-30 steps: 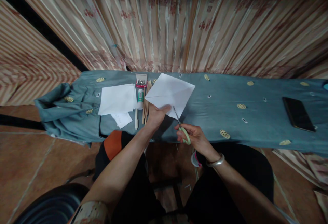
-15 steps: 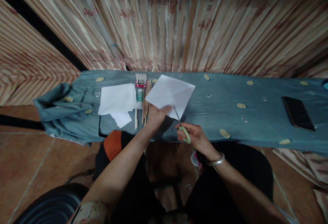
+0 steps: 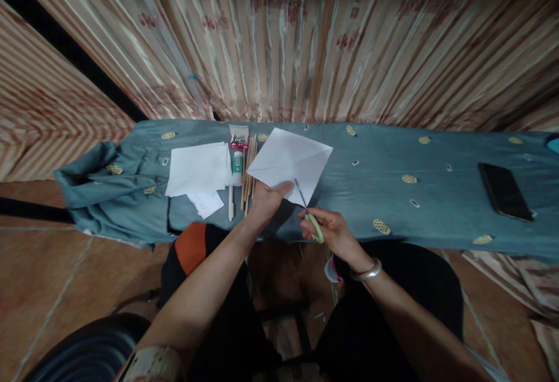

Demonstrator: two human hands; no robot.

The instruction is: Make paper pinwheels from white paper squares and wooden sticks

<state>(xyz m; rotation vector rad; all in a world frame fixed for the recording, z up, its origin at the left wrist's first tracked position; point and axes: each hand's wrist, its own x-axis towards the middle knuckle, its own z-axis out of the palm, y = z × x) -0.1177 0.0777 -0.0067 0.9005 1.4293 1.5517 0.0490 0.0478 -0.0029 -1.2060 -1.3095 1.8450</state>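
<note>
Head view: paper [image 3: 290,158] appears raised off the cloth [image 3: 375,178] near mid-bench, one corner toward the person. Left hand [image 3: 265,200] pinches its near-left edge, thumb on top, presumably to steady it beside the blades. Right hand [image 3: 334,232] grips the scissors [image 3: 309,216] by the green handles, blades at the near corner, pointing inward. Glue [image 3: 237,166], sticks [image 3: 248,178] and pen [image 3: 231,202] lie just left, probably so they stay reachable

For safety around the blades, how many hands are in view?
2. The left hand holds the white sheet at its near edge; the right hand holds the green-handled scissors, blades at the sheet. Some fingers are hidden, but no other hand shows.
</note>
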